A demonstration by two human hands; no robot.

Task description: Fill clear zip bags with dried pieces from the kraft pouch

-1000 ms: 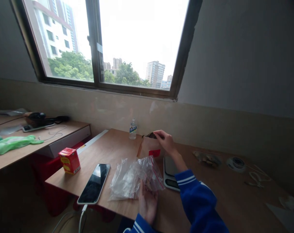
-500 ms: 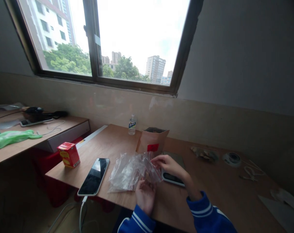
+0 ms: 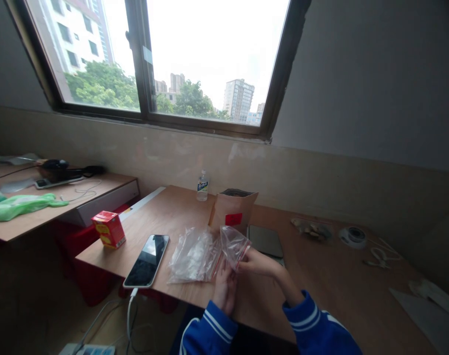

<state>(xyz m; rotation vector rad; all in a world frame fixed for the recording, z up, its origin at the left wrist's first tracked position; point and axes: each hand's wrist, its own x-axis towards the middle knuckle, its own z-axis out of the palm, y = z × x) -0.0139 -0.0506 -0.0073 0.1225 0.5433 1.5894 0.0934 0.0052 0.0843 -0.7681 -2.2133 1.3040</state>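
Both hands are at one clear zip-lock bag (image 3: pixel 233 241), raised over the table edge with its red-lined mouth toward me. My left hand (image 3: pixel 225 286) grips the bag's near side from below, its fingers partly hidden. On the right side of the mouth, my right hand (image 3: pixel 259 264) is closed with its fingertips on the plastic. A pile of similar clear bags (image 3: pixel 193 259) lies just left of the hands. Behind them stands an open brown paper pouch (image 3: pixel 234 209) with a red label. A flat scale (image 3: pixel 266 241) sits partly behind my right wrist.
Left on the table are a phone (image 3: pixel 147 261) on a white cable and a red box (image 3: pixel 108 230). A plastic bottle (image 3: pixel 202 186) stands at the back. To the right lie a filled clear bag (image 3: pixel 311 230), a white round device (image 3: pixel 353 237) and a cable (image 3: pixel 382 259).
One bag has come away from the pile and now stands up between the hands. My right hand has lowered toward my left hand, uncovering the scale's plate.
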